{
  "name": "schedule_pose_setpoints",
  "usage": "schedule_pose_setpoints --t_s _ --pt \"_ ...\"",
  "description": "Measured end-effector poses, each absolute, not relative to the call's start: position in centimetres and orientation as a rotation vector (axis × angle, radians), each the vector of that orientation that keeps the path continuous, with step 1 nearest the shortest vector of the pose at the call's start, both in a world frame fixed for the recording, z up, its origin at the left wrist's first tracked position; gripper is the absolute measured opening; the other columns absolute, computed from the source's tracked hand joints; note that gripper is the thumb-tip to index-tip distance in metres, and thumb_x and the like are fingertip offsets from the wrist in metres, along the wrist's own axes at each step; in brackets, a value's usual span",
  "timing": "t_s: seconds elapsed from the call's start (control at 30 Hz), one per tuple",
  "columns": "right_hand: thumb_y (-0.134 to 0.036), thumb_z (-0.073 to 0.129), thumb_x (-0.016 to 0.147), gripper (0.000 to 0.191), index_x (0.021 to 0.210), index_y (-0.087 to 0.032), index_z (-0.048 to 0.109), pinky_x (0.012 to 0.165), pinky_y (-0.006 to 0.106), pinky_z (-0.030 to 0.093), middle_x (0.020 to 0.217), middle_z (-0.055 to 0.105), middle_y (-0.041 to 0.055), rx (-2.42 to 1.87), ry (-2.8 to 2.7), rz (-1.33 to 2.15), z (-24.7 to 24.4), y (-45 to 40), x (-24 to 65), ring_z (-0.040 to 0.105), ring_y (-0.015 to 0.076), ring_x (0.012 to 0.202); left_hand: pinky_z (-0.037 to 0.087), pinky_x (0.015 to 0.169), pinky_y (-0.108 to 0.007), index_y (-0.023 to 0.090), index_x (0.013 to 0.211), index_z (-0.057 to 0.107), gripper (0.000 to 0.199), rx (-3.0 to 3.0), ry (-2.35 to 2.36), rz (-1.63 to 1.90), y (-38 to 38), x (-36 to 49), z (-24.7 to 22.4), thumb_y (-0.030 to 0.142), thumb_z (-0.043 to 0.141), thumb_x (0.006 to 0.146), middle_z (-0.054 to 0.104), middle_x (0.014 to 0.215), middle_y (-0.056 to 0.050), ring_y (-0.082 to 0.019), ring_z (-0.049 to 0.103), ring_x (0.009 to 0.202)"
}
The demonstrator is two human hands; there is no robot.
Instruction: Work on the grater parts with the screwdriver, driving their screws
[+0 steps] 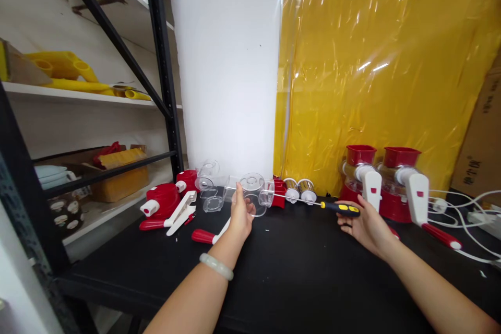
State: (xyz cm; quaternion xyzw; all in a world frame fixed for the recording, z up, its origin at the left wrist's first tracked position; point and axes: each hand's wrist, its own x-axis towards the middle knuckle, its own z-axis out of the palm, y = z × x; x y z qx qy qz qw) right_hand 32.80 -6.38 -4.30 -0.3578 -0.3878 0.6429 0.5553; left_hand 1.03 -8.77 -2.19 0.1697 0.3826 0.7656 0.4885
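Observation:
My left hand (241, 215), with a pale bangle on its wrist, grips a clear plastic housing (252, 182) above the black table. In my right hand (362, 224) is a screwdriver (340, 209) with a black and yellow handle, held between thumb and fingers. Its long shaft points left, and the tip reaches the right end of the clear housing; the exact contact cannot be made out. A red-ended crank handle (205, 236) lies just left of my left hand. Behind the shaft stand two grater drums (306, 190) and a red part (279, 191).
Two red and white graters (362, 182) stand at the right beside white cables (465, 214). Red bases (162, 201), white handles (182, 214) and clear parts (213, 203) lie at the left on the black table (305, 282). A black-framed shelf (164, 62) rises left.

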Motion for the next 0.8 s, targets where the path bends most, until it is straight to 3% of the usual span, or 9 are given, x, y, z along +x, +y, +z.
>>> schedule_pose_setpoints --t_s 0.13,0.23,0.33,0.43,0.53,0.6,0.67,0.73,0.8 --pt "-0.056 0.069 0.082 0.036 0.072 -0.022 0.060 0.043 0.025 0.035 0.046 0.043 -0.0048 -0.905 -1.038 1.318 -4.83 -6.34 32.32 0.036 0.0104 0.041 0.041 0.052 -0.017 0.026 0.114 0.058 0.071 0.394 0.926 1.865 -8.79 0.94 -2.17 0.077 0.067 0.065 0.048 0.073 0.004 -0.004 0.044 0.050" --pt "-0.031 0.080 0.071 0.022 0.089 -0.027 0.067 0.059 0.028 0.049 0.068 0.062 -0.0028 -0.770 -0.975 1.357 -4.42 -6.40 32.64 0.056 0.0138 0.059 0.041 0.052 -0.017 0.026 0.111 0.058 0.071 0.405 0.920 1.862 -8.85 1.02 -2.14 0.078 0.068 0.063 0.048 0.072 0.004 -0.005 0.045 0.050" --pt "-0.032 0.076 0.071 0.025 0.095 -0.028 0.068 0.072 0.035 0.053 0.087 0.070 0.0021 -0.708 -0.893 1.501 -4.04 -6.43 33.04 0.066 0.0200 0.077 0.040 0.051 -0.017 0.025 0.108 0.057 0.070 0.420 0.921 1.855 -8.92 1.13 -2.06 0.078 0.069 0.063 0.047 0.070 0.005 -0.005 0.043 0.050" --pt "-0.056 0.064 0.083 0.034 0.083 -0.022 0.066 0.056 0.032 0.048 0.065 0.064 0.0044 -0.846 -0.931 1.502 -4.40 -6.34 32.85 0.058 0.0185 0.057 0.039 0.051 -0.016 0.025 0.108 0.056 0.070 0.416 0.919 1.855 -8.98 1.14 -1.97 0.077 0.068 0.064 0.046 0.069 0.005 -0.005 0.043 0.050" --pt "-0.055 0.067 0.083 0.033 0.078 -0.023 0.063 0.045 0.027 0.038 0.047 0.045 -0.0045 -0.902 -1.013 1.368 -4.72 -6.32 32.49 0.040 0.0126 0.043 0.040 0.052 -0.016 0.026 0.112 0.057 0.071 0.399 0.908 1.859 -8.95 1.06 -1.98 0.077 0.069 0.065 0.047 0.071 0.005 -0.005 0.044 0.051" --pt "-0.040 0.075 0.078 0.019 0.086 -0.026 0.065 0.050 0.027 0.043 0.057 0.053 -0.0045 -0.816 -1.001 1.332 -4.50 -6.41 32.53 0.048 0.0132 0.049 0.040 0.051 -0.016 0.026 0.113 0.057 0.070 0.400 0.910 1.857 -8.87 1.03 -2.06 0.076 0.069 0.065 0.048 0.072 0.004 -0.005 0.045 0.050" --pt "-0.026 0.077 0.071 0.026 0.094 -0.030 0.066 0.062 0.030 0.052 0.075 0.064 -0.0025 -0.729 -0.944 1.377 -4.12 -6.51 32.76 0.060 0.0158 0.064 0.040 0.051 -0.016 0.026 0.113 0.057 0.069 0.406 0.921 1.847 -8.79 1.02 -2.16 0.076 0.068 0.066 0.048 0.072 0.004 -0.004 0.044 0.050" --pt "-0.029 0.074 0.073 0.026 0.098 -0.029 0.068 0.068 0.033 0.054 0.086 0.069 0.0012 -0.703 -0.919 1.457 -3.93 -6.50 32.96 0.065 0.0190 0.075 0.040 0.051 -0.017 0.026 0.112 0.057 0.069 0.417 0.929 1.843 -8.72 1.02 -2.26 0.076 0.068 0.066 0.048 0.072 0.004 -0.004 0.044 0.050" --pt "-0.045 0.066 0.082 0.024 0.091 -0.024 0.069 0.059 0.032 0.052 0.075 0.068 0.0047 -0.783 -0.923 1.479 -4.14 -6.33 32.96 0.063 0.0192 0.066 0.040 0.051 -0.017 0.026 0.111 0.057 0.069 0.430 0.927 1.856 -8.67 0.98 -2.33 0.076 0.069 0.065 0.048 0.072 0.005 -0.004 0.044 0.050"
